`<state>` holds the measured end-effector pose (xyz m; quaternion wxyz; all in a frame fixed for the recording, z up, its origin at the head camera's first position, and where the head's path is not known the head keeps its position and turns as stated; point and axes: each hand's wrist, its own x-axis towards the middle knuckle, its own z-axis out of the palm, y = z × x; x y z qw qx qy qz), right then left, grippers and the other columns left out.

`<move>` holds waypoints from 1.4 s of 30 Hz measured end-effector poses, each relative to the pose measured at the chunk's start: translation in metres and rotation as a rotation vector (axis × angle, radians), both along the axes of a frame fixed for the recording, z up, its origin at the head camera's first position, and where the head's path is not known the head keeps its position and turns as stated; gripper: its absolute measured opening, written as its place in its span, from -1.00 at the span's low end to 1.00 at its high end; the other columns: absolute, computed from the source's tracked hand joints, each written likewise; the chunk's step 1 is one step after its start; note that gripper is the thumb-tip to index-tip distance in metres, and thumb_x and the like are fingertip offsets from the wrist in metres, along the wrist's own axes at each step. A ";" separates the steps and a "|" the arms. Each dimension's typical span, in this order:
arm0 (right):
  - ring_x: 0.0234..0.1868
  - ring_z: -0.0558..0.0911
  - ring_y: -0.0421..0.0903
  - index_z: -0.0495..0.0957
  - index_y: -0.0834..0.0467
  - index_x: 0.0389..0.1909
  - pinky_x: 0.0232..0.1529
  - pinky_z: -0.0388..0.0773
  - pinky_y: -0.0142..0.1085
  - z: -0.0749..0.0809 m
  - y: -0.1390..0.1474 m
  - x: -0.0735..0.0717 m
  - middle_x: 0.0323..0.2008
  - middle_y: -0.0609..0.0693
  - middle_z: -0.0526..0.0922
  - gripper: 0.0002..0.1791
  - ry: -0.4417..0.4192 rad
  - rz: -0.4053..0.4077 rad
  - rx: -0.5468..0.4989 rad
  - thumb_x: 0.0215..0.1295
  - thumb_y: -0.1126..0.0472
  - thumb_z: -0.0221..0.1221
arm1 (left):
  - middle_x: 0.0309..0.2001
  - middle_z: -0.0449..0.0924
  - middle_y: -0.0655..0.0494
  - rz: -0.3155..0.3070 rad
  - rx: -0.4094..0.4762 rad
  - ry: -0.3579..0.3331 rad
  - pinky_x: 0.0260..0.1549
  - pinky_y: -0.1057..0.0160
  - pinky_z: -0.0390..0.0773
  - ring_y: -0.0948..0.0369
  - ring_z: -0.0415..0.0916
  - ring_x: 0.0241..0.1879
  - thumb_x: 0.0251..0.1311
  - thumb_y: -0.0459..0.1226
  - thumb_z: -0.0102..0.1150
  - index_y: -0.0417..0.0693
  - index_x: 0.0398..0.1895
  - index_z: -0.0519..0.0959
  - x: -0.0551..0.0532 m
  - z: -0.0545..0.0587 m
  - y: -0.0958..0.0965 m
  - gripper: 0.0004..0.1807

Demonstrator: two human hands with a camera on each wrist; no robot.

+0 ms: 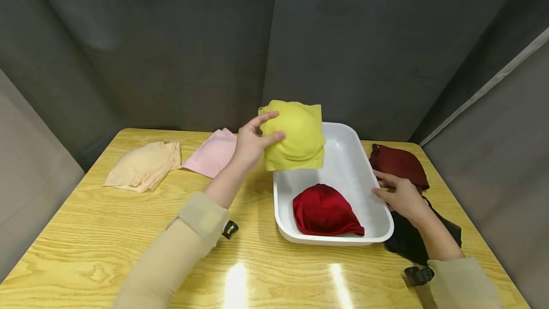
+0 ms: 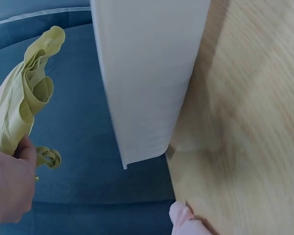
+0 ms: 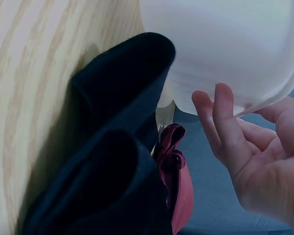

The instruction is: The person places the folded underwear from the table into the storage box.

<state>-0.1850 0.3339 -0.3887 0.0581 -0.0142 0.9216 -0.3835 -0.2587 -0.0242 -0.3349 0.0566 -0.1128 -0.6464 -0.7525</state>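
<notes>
My left hand (image 1: 250, 143) pinches a folded yellow bra (image 1: 296, 132) by its left side, holding it up over the far left corner of a white plastic tub (image 1: 343, 156). From the side, the left wrist view shows the folded layers of the yellow bra (image 2: 19, 93). Inside the tub, near its front wall, lies a folded red satin bra (image 1: 326, 211). At the tub's right rim, my right hand (image 1: 401, 197) grips the edge. Its fingers (image 3: 224, 105) lie against the outer wall, with the thumb over the rim.
Left of the tub, a beige folded bra (image 1: 143, 166) and a pink one (image 1: 214, 153) lie on the wooden table (image 1: 141, 232). To the right are a dark maroon folded bra (image 1: 399, 166) and a black one (image 1: 411, 237). Grey curtains (image 1: 193, 51) stand behind the table.
</notes>
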 end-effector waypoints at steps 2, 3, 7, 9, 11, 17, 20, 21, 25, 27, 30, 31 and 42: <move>-0.18 0.64 0.10 0.17 0.28 0.38 -0.35 0.66 -0.09 0.000 -0.001 0.000 -0.01 0.38 0.50 -0.33 -0.002 0.000 -0.005 0.30 0.23 0.17 | 0.20 0.41 0.20 0.006 -0.010 -0.002 -0.30 0.54 0.42 0.36 0.20 -0.07 -0.09 -0.42 0.43 -0.07 0.09 0.56 -0.002 -0.004 0.004 -0.44; -0.18 0.64 0.10 0.17 0.28 0.38 -0.35 0.66 -0.08 0.000 -0.001 0.001 0.00 0.38 0.50 -0.33 -0.003 -0.001 -0.006 0.30 0.22 0.17 | 0.19 0.42 0.21 0.007 -0.008 -0.010 -0.31 0.54 0.45 0.35 0.24 -0.09 -0.09 -0.41 0.44 -0.06 0.09 0.57 -0.003 -0.005 0.006 -0.44; -0.17 0.64 0.11 0.17 0.27 0.38 -0.34 0.66 -0.07 0.000 -0.001 0.001 0.00 0.38 0.50 -0.33 -0.007 -0.004 -0.009 0.31 0.21 0.16 | 0.13 0.45 0.22 -0.005 0.026 -0.063 -0.40 0.47 0.54 0.30 0.42 -0.30 -0.09 -0.43 0.43 -0.04 0.06 0.58 -0.007 -0.012 0.013 -0.46; -0.16 0.64 0.12 0.17 0.28 0.38 -0.34 0.66 -0.07 0.000 -0.001 0.001 0.00 0.38 0.50 -0.33 -0.008 -0.004 -0.010 0.31 0.20 0.16 | 0.09 0.47 0.16 -0.023 0.057 -0.092 -0.37 0.40 0.60 0.26 0.51 -0.32 -0.09 -0.45 0.42 -0.05 0.06 0.58 -0.009 -0.016 0.017 -0.47; -0.16 0.64 0.12 0.16 0.28 0.38 -0.34 0.66 -0.07 0.000 -0.001 0.001 0.00 0.38 0.50 -0.33 -0.009 -0.003 -0.012 0.31 0.20 0.16 | 0.07 0.48 0.12 -0.037 0.074 -0.110 -0.36 0.37 0.61 0.25 0.53 -0.32 -0.08 -0.46 0.40 -0.04 0.05 0.58 -0.010 -0.019 0.020 -0.47; -0.11 0.62 0.14 0.15 0.27 0.39 -0.32 0.66 -0.09 0.002 -0.001 0.002 0.02 0.38 0.48 -0.33 -0.010 0.005 -0.014 0.32 0.20 0.15 | 0.13 0.44 0.18 -0.035 0.038 -0.115 -0.37 0.40 0.58 0.24 0.48 -0.24 -0.07 -0.42 0.41 0.03 0.04 0.59 -0.015 -0.024 0.030 -0.49; -0.11 0.61 0.14 0.15 0.26 0.39 -0.32 0.67 -0.09 0.002 0.000 0.002 0.04 0.38 0.47 -0.33 -0.009 0.010 -0.014 0.33 0.20 0.14 | 0.17 0.43 0.25 -0.027 0.012 -0.110 -0.34 0.42 0.56 0.27 0.42 -0.15 -0.08 -0.40 0.43 0.05 0.03 0.61 -0.017 -0.027 0.035 -0.49; -0.11 0.61 0.14 0.15 0.26 0.39 -0.32 0.67 -0.09 0.003 0.000 0.002 0.04 0.38 0.47 -0.33 -0.009 0.011 -0.014 0.33 0.20 0.14 | 0.17 0.43 0.25 -0.029 0.009 -0.109 -0.33 0.42 0.56 0.26 0.43 -0.14 -0.08 -0.39 0.43 0.05 0.03 0.61 -0.017 -0.028 0.037 -0.50; -0.13 0.63 0.13 0.15 0.27 0.39 -0.33 0.66 -0.09 0.003 0.000 0.002 0.03 0.38 0.47 -0.33 -0.009 0.008 -0.010 0.32 0.20 0.15 | 0.18 0.44 0.22 -0.051 -0.006 -0.112 -0.27 0.41 0.56 0.25 0.44 -0.09 -0.07 -0.39 0.43 0.04 0.04 0.61 -0.020 -0.033 0.043 -0.49; -0.14 0.63 0.13 0.14 0.27 0.39 -0.33 0.66 -0.09 0.003 -0.001 0.002 0.03 0.39 0.47 -0.32 -0.012 0.004 -0.007 0.32 0.19 0.15 | 0.21 0.42 0.21 -0.062 -0.027 -0.119 -0.23 0.41 0.56 0.26 0.43 -0.05 -0.05 -0.39 0.42 0.03 0.06 0.60 -0.021 -0.036 0.045 -0.49; -0.13 0.62 0.15 0.14 0.26 0.40 -0.33 0.66 -0.09 0.003 -0.001 0.003 0.04 0.39 0.46 -0.32 -0.013 0.000 0.001 0.32 0.18 0.15 | 0.25 0.39 0.19 -0.069 -0.072 -0.130 -0.17 0.43 0.52 0.30 0.36 0.05 -0.02 -0.38 0.40 0.04 0.08 0.59 -0.022 -0.040 0.049 -0.49; -0.12 0.62 0.16 0.14 0.25 0.40 -0.32 0.66 -0.09 0.003 -0.001 0.003 0.05 0.40 0.46 -0.32 -0.014 0.000 0.002 0.32 0.18 0.15 | 0.26 0.38 0.19 -0.072 -0.084 -0.137 -0.16 0.43 0.52 0.30 0.35 0.08 -0.01 -0.38 0.39 0.04 0.09 0.59 -0.023 -0.042 0.049 -0.49; -0.17 0.63 0.09 0.15 0.24 0.40 -0.35 0.67 -0.13 0.002 0.001 0.005 0.02 0.38 0.47 -0.32 -0.008 0.004 0.004 0.32 0.20 0.15 | 0.30 0.34 0.19 -0.083 -0.161 -0.182 -0.04 0.34 0.50 0.26 0.29 0.22 0.01 -0.41 0.36 0.12 0.12 0.57 -0.024 -0.053 0.057 -0.45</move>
